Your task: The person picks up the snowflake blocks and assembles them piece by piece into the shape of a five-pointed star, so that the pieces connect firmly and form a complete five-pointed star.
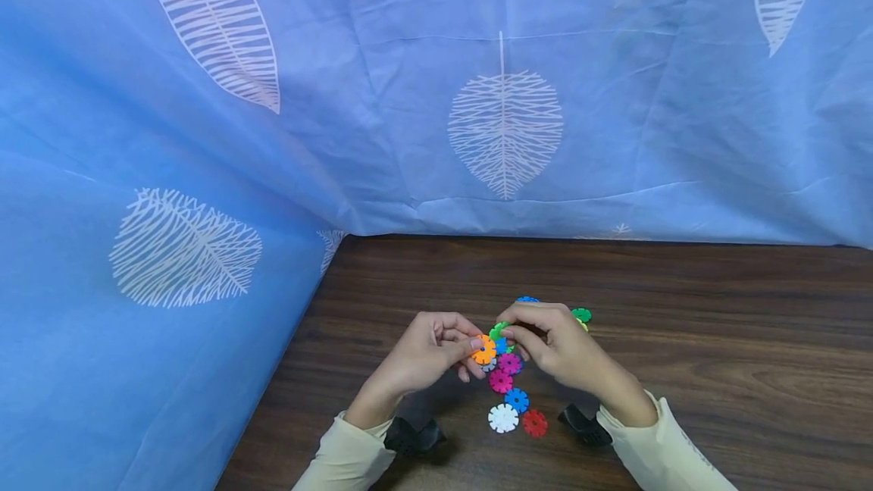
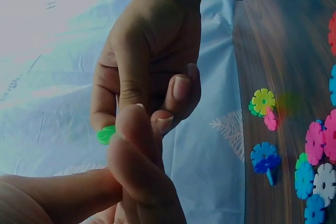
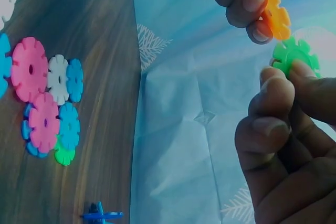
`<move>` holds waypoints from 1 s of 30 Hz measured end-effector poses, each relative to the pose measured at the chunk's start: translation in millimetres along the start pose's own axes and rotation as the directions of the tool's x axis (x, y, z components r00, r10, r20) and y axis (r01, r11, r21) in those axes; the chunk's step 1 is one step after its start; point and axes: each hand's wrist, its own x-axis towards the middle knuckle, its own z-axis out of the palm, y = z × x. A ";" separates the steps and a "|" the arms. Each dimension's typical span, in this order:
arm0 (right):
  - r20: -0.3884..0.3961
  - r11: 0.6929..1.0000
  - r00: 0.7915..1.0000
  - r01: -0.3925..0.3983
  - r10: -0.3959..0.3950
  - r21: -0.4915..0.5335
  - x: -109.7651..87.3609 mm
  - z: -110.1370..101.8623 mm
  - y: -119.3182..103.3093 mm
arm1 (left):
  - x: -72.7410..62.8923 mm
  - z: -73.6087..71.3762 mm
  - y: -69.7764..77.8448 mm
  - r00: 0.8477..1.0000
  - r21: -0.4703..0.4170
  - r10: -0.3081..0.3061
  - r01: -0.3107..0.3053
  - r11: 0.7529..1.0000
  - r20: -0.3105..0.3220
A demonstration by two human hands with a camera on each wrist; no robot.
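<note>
My left hand (image 1: 430,354) pinches an orange notched disc (image 1: 485,351) between thumb and fingers. My right hand (image 1: 562,343) pinches a green notched disc (image 3: 295,56) between thumb and forefinger. In the right wrist view the orange disc (image 3: 275,13) and the green one meet edge to edge, raised above the table. The left wrist view shows the green disc (image 2: 106,135) peeking out at my right hand's fingertips (image 2: 131,95); the orange disc is hidden there.
Below the hands on the dark wooden table (image 1: 750,354) lie pink discs (image 1: 501,380), a blue disc (image 1: 517,400), a white disc (image 1: 503,418) and a red disc (image 1: 535,423). Past my right hand is another green disc (image 1: 582,314). Blue leaf-patterned cloth (image 1: 409,135) hangs behind and at left.
</note>
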 end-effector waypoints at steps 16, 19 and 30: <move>0.054 0.978 0.998 0.021 -0.033 0.208 -2.6 -0.5 0.5 | -0.1 4.3 -1.0 0.998 -0.089 0.008 -0.003 0.996 0.056; 0.091 0.977 0.996 -0.018 -0.002 0.214 -3.2 -3.2 -0.8 | -0.2 7.3 -0.9 0.996 -0.124 0.011 0.000 0.992 0.086; 0.130 0.987 0.979 -0.157 0.158 -0.020 -1.3 -4.1 0.3 | 4.1 7.7 -5.6 0.997 -0.155 -0.069 0.073 0.985 0.034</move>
